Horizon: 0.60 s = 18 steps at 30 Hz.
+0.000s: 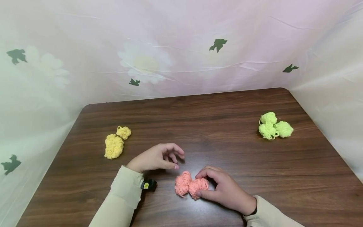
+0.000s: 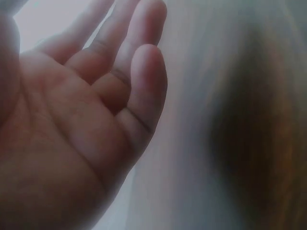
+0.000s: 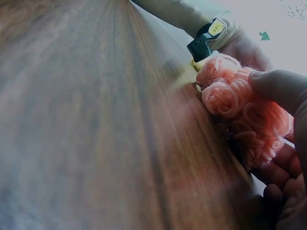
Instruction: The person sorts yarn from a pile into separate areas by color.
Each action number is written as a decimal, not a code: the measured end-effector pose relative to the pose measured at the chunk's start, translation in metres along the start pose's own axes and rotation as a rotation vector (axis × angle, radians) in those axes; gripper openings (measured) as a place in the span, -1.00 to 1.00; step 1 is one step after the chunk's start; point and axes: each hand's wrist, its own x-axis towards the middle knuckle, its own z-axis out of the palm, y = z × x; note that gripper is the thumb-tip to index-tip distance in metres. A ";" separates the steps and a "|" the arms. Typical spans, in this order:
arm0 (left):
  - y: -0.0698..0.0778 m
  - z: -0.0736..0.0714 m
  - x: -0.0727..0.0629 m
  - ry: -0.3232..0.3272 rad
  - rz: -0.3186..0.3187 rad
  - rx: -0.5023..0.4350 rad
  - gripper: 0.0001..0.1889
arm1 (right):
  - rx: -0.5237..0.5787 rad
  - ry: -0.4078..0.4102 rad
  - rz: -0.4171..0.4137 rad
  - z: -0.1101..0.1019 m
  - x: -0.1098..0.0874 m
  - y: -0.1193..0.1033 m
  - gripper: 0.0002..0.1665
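Two small pink yarn balls lie side by side near the front of the table in the head view. My right hand (image 1: 227, 189) grips the right pink yarn ball (image 1: 198, 186), thumb on the near side and fingers on the far side. The left pink yarn ball (image 1: 182, 183) sits against it. In the right wrist view the thumb (image 3: 278, 88) presses on the pink yarn (image 3: 254, 115). My left hand (image 1: 157, 157) hovers just behind the left ball, fingers loosely bent. Its palm (image 2: 62, 129) shows nothing held in the left wrist view.
Yellow yarn balls (image 1: 114, 146) lie at the left of the brown wooden table (image 1: 198, 126). Three light green yarn balls (image 1: 267, 130) are grouped at the far right. A flowered curtain (image 1: 181, 56) surrounds the table's back and sides. A black wrist camera (image 1: 150, 185) sits on my left wrist.
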 end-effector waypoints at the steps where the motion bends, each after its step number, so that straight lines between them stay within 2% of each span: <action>1: -0.001 0.001 0.000 -0.015 0.000 -0.004 -0.58 | -0.001 -0.001 0.002 0.000 0.000 0.000 -0.64; 7: -0.002 0.010 0.000 -0.097 0.004 0.021 -0.56 | 0.004 -0.007 -0.002 0.000 0.001 -0.001 -0.65; 12: -0.001 0.017 0.000 -0.125 -0.009 0.070 -0.54 | 0.008 -0.011 0.003 0.000 0.001 -0.001 -0.65; 18: -0.003 0.025 -0.002 -0.149 0.012 0.112 -0.51 | 0.010 0.000 -0.009 0.001 0.001 0.000 -0.64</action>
